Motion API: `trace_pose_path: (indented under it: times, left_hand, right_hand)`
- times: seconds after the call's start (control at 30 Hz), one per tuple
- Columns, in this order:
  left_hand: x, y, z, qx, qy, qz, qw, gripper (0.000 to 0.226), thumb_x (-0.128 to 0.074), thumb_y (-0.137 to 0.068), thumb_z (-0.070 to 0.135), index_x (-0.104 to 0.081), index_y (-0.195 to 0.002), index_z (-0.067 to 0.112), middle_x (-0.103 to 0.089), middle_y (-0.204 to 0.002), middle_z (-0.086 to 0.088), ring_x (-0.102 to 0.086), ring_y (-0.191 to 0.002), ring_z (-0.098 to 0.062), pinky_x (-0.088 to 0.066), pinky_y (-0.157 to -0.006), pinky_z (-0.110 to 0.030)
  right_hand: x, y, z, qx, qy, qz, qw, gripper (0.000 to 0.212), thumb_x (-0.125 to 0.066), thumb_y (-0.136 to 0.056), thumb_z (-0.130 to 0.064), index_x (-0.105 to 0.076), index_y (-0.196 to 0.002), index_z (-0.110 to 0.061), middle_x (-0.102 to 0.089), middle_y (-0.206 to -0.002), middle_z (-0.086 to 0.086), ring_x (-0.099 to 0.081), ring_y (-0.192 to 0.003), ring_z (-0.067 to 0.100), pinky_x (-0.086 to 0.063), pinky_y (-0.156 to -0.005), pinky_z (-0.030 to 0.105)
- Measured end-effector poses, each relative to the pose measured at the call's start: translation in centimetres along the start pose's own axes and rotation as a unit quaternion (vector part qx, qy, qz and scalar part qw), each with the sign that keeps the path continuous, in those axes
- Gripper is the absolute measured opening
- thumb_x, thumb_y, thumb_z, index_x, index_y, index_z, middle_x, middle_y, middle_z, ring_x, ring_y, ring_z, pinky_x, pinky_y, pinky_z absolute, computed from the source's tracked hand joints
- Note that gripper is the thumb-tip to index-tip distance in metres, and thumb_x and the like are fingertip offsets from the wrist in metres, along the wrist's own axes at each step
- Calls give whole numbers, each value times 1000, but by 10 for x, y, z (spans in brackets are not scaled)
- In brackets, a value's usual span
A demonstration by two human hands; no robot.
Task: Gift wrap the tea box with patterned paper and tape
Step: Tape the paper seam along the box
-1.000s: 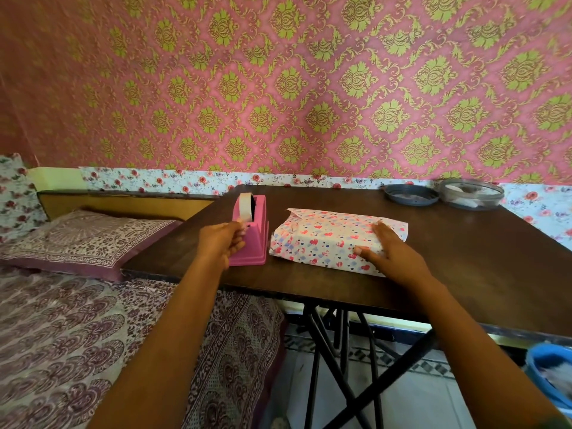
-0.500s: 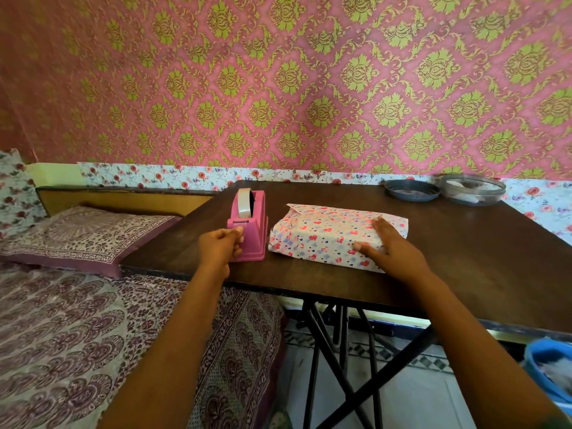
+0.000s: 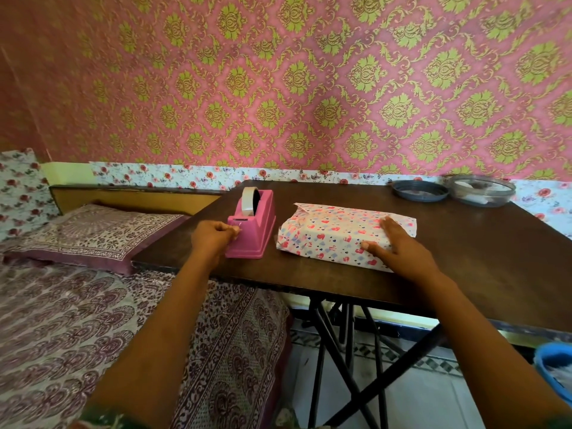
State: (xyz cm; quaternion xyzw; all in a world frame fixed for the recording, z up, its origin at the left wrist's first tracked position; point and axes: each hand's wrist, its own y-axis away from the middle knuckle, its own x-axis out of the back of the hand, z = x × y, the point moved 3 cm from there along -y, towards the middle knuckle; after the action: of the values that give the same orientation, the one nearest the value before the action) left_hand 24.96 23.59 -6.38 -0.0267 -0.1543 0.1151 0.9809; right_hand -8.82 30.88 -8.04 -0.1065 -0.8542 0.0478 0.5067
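The heart-patterned paper-wrapped box (image 3: pixel 334 235) lay on the dark wooden bench (image 3: pixel 464 258), beside the pink plastic tape dispenser (image 3: pixel 257 224). The right hand (image 3: pixel 399 252) pressed it, fingers straight; the left hand (image 3: pixel 212 239), fingers curled, pinched the dispenser's front.

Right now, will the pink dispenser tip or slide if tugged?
Likely stable: the pink dispenser has a flared base, so tipping seems unlikely. It may skid toward the left hand pinching the tape, since the table looks smooth.

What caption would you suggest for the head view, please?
Right hand presses the wrapped tea box while left hand pinches tape at the pink tape dispenser.
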Motion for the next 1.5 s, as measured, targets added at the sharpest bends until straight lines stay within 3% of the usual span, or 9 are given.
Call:
trace_pose_path:
  times: [0.27,0.37,0.47,0.6,0.83,1.0,1.2,1.33,1.5]
  left_hand:
    - [9,-10,14,-7,-143,-14,990,19,-71,-80,21,-63,-67,11,-65,-80,-11,-55,-70,-19,-48,-70,-34]
    - [10,-3,15,27,-152,-41,987,18,-70,-80,15,-61,-67,6,-59,-66,-9,-50,-56,-15,-42,-53,-26]
    - [8,13,9,34,-119,-92,988,13,-65,-83,10,-62,-73,4,-58,-72,-11,-51,-58,-16,-44,-52,-24]
    - [-14,34,31,-57,-12,-151,987,10,-60,-86,13,-64,-77,13,-62,-65,0,-48,-59,-11,-44,-44,-11]
    - [-121,44,89,-113,24,-258,959,10,-62,-87,11,-67,-78,11,-64,-82,-4,-43,-58,-9,-45,-54,-17]
    - [-180,28,108,-117,-13,-356,927,32,-62,-87,10,-60,-119,12,-64,-86,-2,-55,-74,-10,-46,-64,-21]
    - [-214,5,122,-113,-112,-455,876,54,-62,-87,9,-43,-137,19,-60,-109,-10,-52,-91,-21,-48,-72,-27]
    - [-230,6,128,-97,-166,-500,844,58,-58,-89,8,-35,-141,18,-58,-84,-5,-51,-71,-13,-49,-66,-24]
    - [-237,0,129,-84,-209,-510,830,60,-58,-89,7,-33,-142,18,-61,-79,-4,-52,-65,-10,-48,-58,-19]
  right_hand:
    - [-1,-1,1,0,-6,-2,1000,77,-43,-88,-55,-8,-149,-22,-5,-158,-2,-17,-143,20,-28,-110,44]
    - [-2,-2,2,2,-9,3,1000,78,-43,-88,-55,-9,-149,-22,-5,-158,-3,-18,-143,21,-29,-110,44]
    - [-2,-2,3,2,-12,7,1000,78,-43,-88,-56,-9,-149,-23,-5,-158,-3,-18,-143,21,-30,-109,45]
    - [-2,0,0,4,0,13,1000,79,-43,-88,-56,-8,-150,-21,-6,-158,-2,-19,-143,21,-30,-109,43]
    - [6,5,5,37,29,-1,999,80,-39,-90,-57,-4,-150,-17,0,-158,-2,-11,-144,15,-21,-114,34]
    - [5,9,18,49,-14,50,997,80,-48,-88,-56,-16,-149,-16,-11,-157,-2,-17,-143,12,-20,-113,26]
    - [-3,7,24,66,-34,89,993,81,-47,-86,-59,-18,-149,-17,-18,-156,-1,-24,-140,13,-22,-113,27]
    - [-4,6,26,65,-36,92,993,83,-46,-84,-61,-17,-149,-18,-19,-156,-3,-29,-139,13,-27,-111,28]
    - [-3,5,27,66,-27,100,992,82,-46,-84,-61,-18,-149,-19,-20,-155,-4,-31,-138,12,-28,-109,25]
